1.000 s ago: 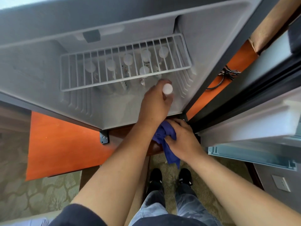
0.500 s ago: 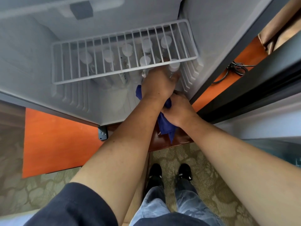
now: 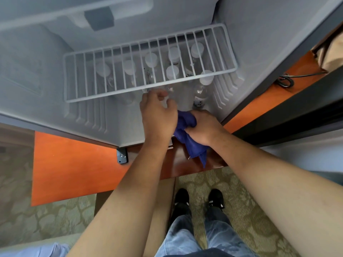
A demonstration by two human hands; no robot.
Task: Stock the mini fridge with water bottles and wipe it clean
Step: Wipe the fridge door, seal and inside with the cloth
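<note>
The mini fridge (image 3: pixel 259 52) stood open, viewed from above, with a white wire shelf (image 3: pixel 148 86) spanning its interior. Below the wire shelf, seven water bottles (image 3: pixel 174 71) stood upright, their white caps visible through the bars; the bottle (image 3: pixel 201 89) nearest the shelf's front right corner stood partly forward of the front bar. The left hand (image 3: pixel 157 115) was positioned just below the shelf's front edge, fingers loosely curled and holding nothing (fingertips near the clear bottles, contact could not be confirmed). The right hand (image 3: pixel 204 127) was located to the right of the left hand, at the fridge's front lip, its grip closed around a bunched blue cloth (image 3: pixel 187 134). One end of the cloth hung down past the fridge's front edge, over the dark wooden surface (image 3: pixel 178 164) on which the fridge rested. A black cable (image 3: pixel 285 81) lay on the orange panel to the right of the fridge.
</note>
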